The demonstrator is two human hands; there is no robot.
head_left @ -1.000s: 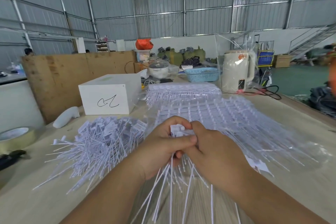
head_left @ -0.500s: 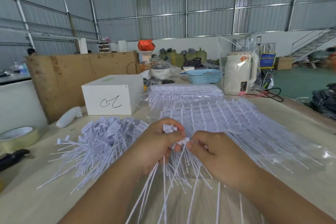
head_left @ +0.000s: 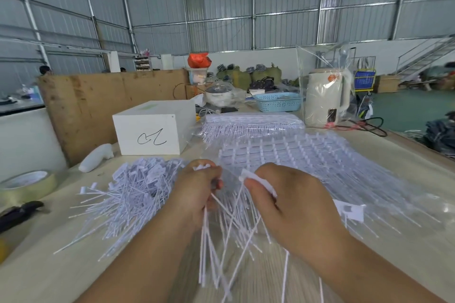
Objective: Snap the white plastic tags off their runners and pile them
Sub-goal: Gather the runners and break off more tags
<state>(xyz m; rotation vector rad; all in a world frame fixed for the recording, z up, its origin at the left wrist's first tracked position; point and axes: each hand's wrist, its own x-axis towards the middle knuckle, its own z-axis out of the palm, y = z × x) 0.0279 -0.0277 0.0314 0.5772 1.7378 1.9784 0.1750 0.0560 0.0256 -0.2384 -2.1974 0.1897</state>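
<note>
White tags point(head_left: 138, 187), blue perforated basket point(head_left: 278, 105), orange bag point(head_left: 199, 60)

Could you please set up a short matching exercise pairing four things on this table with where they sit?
Things:
1. white cardboard box with a black scribble
2. roll of yellowish tape
3. light blue plastic basket
4. loose pile of snapped-off white plastic tags

Places:
A. far side, beside the cream kettle
B. just left of the left hand
C. left edge of the table
D. behind the pile

Pairs: 1-D, 2-C, 3-A, 4-B
</note>
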